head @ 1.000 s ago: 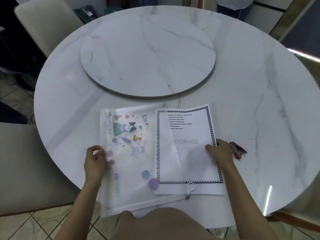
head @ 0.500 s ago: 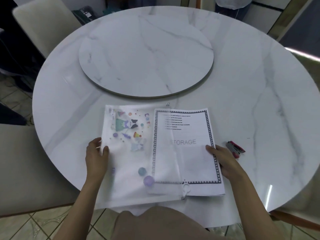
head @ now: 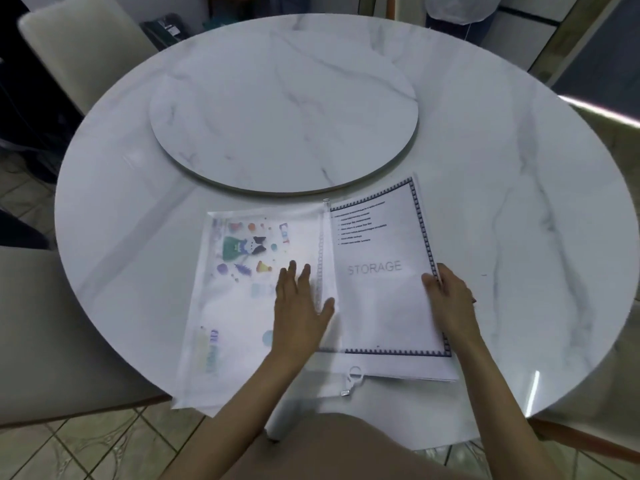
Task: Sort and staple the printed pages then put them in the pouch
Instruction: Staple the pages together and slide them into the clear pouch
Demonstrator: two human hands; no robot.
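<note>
A translucent zip pouch with cartoon prints lies on the near part of the round marble table. The printed pages, headed by a bordered "STORAGE" sheet, lie half inside the pouch's right opening. My left hand rests flat on the pouch near its zipper edge, fingers spread. My right hand grips the right edge of the pages. The zipper pull hangs at the near edge. The stapler is hidden behind my right hand.
A raised marble turntable fills the table's middle. Cream chairs stand at the far left and near left. The pouch's near corner overhangs the table edge above a tiled floor.
My left hand moved from the pouch's left edge to its middle by the zipper. The pages and pouch shifted and turned slightly. The stapler went out of sight behind my right hand.
</note>
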